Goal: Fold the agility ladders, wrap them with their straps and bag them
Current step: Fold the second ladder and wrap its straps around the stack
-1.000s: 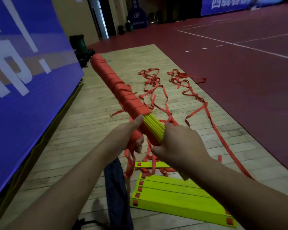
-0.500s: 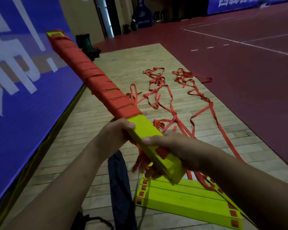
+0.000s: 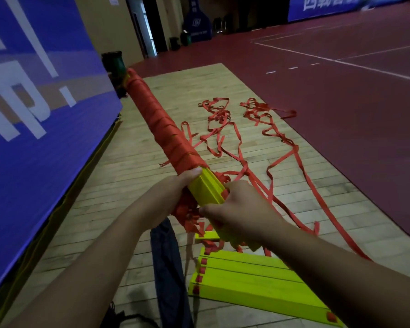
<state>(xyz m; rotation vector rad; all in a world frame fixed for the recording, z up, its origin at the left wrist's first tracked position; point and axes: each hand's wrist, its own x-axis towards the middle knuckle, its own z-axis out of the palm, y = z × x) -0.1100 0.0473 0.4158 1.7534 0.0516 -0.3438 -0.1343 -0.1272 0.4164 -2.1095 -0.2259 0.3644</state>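
Two hands: left hand (image 3: pixel 173 192), right hand (image 3: pixel 244 209). One wrapped rung bundle (image 3: pixel 166 129). One floor rung stack (image 3: pixel 258 280). One dark bag (image 3: pixel 168 268).

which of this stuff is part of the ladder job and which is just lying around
Job: wrapped bundle gripped by left hand and right hand; loose straps; flat rungs; dark cloth, possibly the bag.
Lying about: blue banner; green object by the wall.

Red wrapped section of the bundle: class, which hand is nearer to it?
Left. The left hand has its thumb at the edge of the red wrap; the right hand grips the bundle at its bare yellow end, farther away.
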